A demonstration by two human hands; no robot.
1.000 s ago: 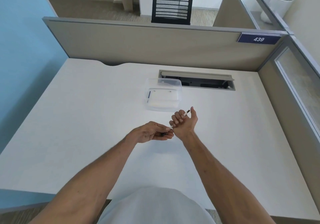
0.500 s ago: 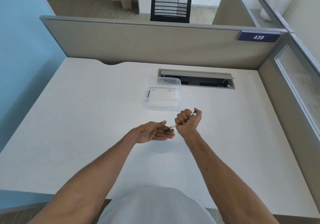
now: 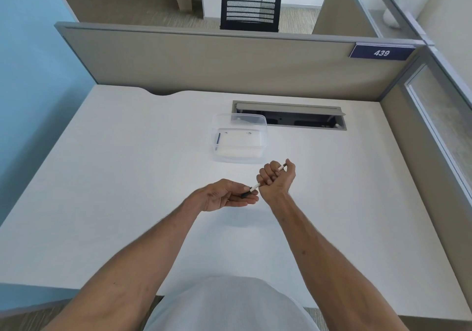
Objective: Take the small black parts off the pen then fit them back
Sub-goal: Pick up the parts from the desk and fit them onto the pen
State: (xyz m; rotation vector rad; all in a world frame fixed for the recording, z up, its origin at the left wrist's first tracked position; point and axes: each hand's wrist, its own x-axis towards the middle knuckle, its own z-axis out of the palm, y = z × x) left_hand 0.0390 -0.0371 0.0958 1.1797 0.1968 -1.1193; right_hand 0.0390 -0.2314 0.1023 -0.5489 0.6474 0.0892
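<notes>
Right hand [image 3: 277, 181] fisted around the white pen [image 3: 255, 186], barrel slanting down-left out of the fist, far tip poking out by the thumb. Left hand [image 3: 227, 196] palm-up and loosely cupped beneath the pen's lower end, thumb and fingertips closing on the small black part [image 3: 245, 194] there (whether seated or already loose, too small to tell). Likely trouble: a tug or push off the barrel's line, jamming the piece or popping it out of the open palm to roll across the white desk [image 3: 127, 177], well short of the clear tub [image 3: 238, 140] beyond. Against a second ago: left fingers uncurled from a tight pinch, more white barrel showing between the hands, right fist slightly higher.
</notes>
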